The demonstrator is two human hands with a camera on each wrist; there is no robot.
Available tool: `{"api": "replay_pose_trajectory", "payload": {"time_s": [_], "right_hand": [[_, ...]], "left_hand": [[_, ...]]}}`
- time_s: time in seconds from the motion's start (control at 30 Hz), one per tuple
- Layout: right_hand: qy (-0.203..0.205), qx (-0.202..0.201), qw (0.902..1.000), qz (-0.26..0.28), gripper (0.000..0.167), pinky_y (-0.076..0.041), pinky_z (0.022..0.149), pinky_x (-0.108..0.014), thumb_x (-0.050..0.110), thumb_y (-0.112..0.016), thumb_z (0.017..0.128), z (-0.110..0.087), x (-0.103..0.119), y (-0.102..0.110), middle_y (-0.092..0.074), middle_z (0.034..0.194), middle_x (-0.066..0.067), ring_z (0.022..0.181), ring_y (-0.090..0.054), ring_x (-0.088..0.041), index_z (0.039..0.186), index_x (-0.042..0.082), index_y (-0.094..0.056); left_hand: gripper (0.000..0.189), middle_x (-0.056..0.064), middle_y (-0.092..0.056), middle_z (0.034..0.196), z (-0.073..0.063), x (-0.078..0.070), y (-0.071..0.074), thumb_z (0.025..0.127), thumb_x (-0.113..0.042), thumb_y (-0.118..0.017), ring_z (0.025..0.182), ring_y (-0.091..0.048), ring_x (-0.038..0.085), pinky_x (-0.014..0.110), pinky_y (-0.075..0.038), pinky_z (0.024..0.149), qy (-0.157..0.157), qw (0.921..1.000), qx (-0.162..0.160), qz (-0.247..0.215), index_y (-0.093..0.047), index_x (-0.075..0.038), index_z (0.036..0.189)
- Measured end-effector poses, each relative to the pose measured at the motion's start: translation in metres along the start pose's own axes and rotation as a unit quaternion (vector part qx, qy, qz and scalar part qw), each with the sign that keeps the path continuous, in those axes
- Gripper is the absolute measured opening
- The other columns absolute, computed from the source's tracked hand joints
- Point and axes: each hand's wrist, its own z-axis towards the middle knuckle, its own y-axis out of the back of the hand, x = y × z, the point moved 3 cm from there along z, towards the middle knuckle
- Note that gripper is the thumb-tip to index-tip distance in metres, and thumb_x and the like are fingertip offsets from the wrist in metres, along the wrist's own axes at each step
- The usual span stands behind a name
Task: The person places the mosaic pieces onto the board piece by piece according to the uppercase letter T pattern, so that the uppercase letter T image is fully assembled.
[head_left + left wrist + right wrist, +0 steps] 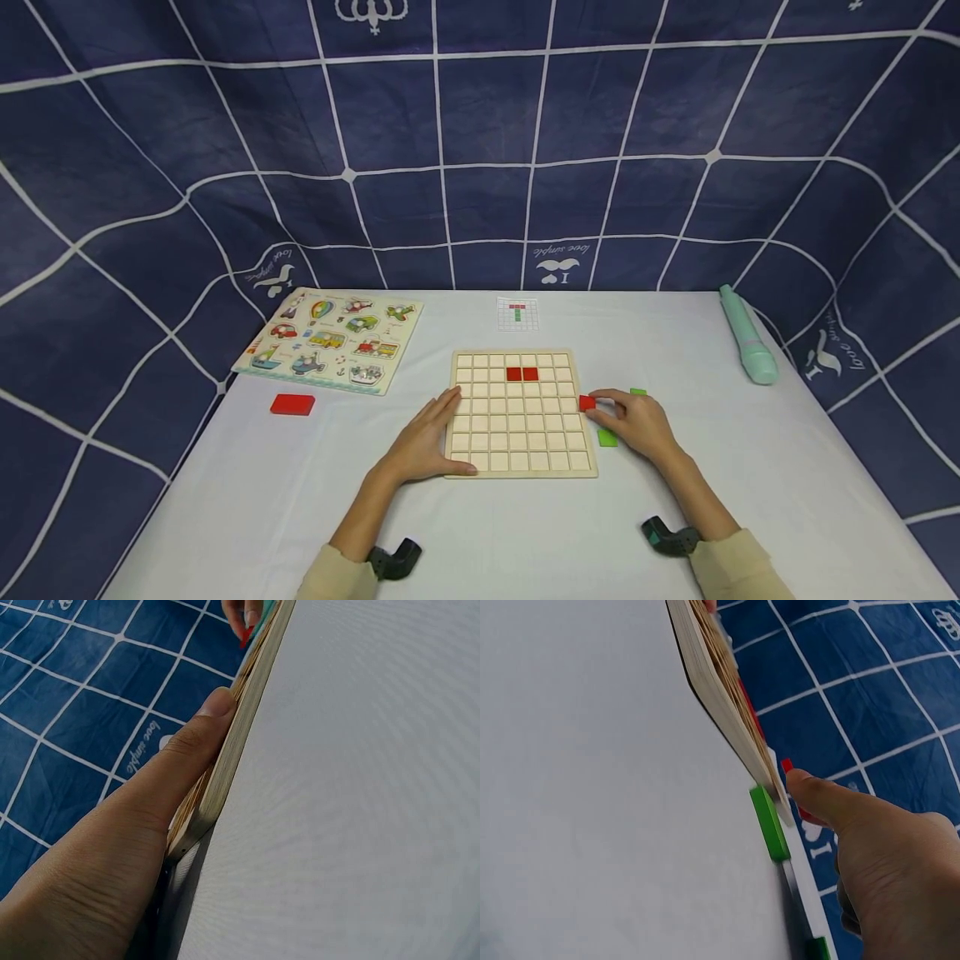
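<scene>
A wooden grid board [498, 440] lies flat on the white table, with two red square tiles [513, 374] side by side in its second row from the top. My left hand [422, 442] rests along the board's left edge, its thumb over the near left corner; the left wrist view shows that thumb [187, 746] lying straight on the rim. At the right edge, my right hand [639, 423] pinches another red square tile [587, 403] between thumb and fingertips. Beside that hand lie green tiles [607, 438], one of them partly hidden behind it.
A small pattern card [517, 315] with a red and green T lies beyond the board. To the left are a vehicle picture puzzle [341, 340] and a red block [292, 404]. A mint-green microphone-shaped object [750, 337] lies at the far right. Blue cloth hangs behind the table.
</scene>
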Motion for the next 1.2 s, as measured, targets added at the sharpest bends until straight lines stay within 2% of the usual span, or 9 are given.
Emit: {"api": "replay_pose_trajectory", "payload": {"time_s": [0.3,0.63,0.73,0.9,1.07,1.2], "right_hand": [[0.022,0.016,0.9994,0.020,0.034,-0.022,0.041,-0.021,0.040,-0.074,0.076,0.013,0.027,-0.023,-0.030,0.045,0.016,0.042,-0.026,-0.002,0.098,0.015,-0.072],[0.028,0.025,0.9989,0.029,0.035,-0.029,0.044,-0.022,0.042,-0.071,0.079,0.040,0.061,-0.056,-0.035,0.046,0.014,0.043,-0.031,-0.004,0.102,0.016,-0.071],[0.024,0.022,0.9989,0.034,0.037,-0.029,0.043,-0.022,0.042,-0.070,0.079,0.048,0.068,-0.064,-0.035,0.046,0.013,0.043,-0.031,-0.005,0.103,0.015,-0.071],[0.014,0.009,0.9988,0.047,0.037,-0.026,0.040,-0.023,0.042,-0.070,0.080,0.061,0.077,-0.074,-0.035,0.046,0.011,0.043,-0.030,-0.006,0.104,0.014,-0.071],[0.007,-0.003,0.9993,0.036,0.035,-0.028,0.041,-0.024,0.041,-0.070,0.080,0.073,0.084,-0.083,-0.036,0.049,0.010,0.045,-0.032,-0.007,0.105,0.015,-0.071],[0.003,-0.008,0.9993,0.035,0.036,-0.026,0.041,-0.024,0.039,-0.070,0.081,0.081,0.088,-0.086,-0.037,0.049,0.009,0.045,-0.031,-0.008,0.107,0.014,-0.070]], "left_hand": [[0.126,0.004,-0.018,0.153,0.000,0.002,-0.002,0.053,-0.073,-0.071,0.138,-0.016,0.022,0.041,-0.022,0.109,-0.001,1.0000,-0.003,0.003,-0.022,-0.004,0.146],[0.124,0.006,-0.019,0.152,-0.001,0.003,-0.002,0.055,-0.073,-0.069,0.139,-0.015,0.020,0.040,-0.020,0.110,-0.013,0.9999,-0.008,0.007,-0.023,-0.002,0.145],[0.123,0.007,-0.020,0.152,-0.001,0.003,-0.002,0.056,-0.074,-0.069,0.138,-0.016,0.021,0.041,-0.022,0.110,-0.017,0.9998,-0.008,0.009,-0.024,-0.001,0.145],[0.123,0.005,-0.018,0.153,0.000,0.003,-0.002,0.056,-0.074,-0.068,0.138,-0.016,0.023,0.041,-0.024,0.109,-0.005,0.9999,0.001,0.014,-0.023,-0.004,0.146],[0.123,0.006,-0.019,0.152,-0.002,0.003,-0.001,0.055,-0.074,-0.069,0.136,-0.020,0.030,0.046,-0.028,0.106,-0.004,0.9999,-0.001,0.012,-0.023,-0.004,0.146],[0.123,0.006,-0.019,0.152,-0.001,0.002,-0.001,0.055,-0.075,-0.068,0.136,-0.021,0.030,0.046,-0.029,0.105,-0.003,0.9999,-0.004,0.011,-0.024,-0.005,0.146]]}}
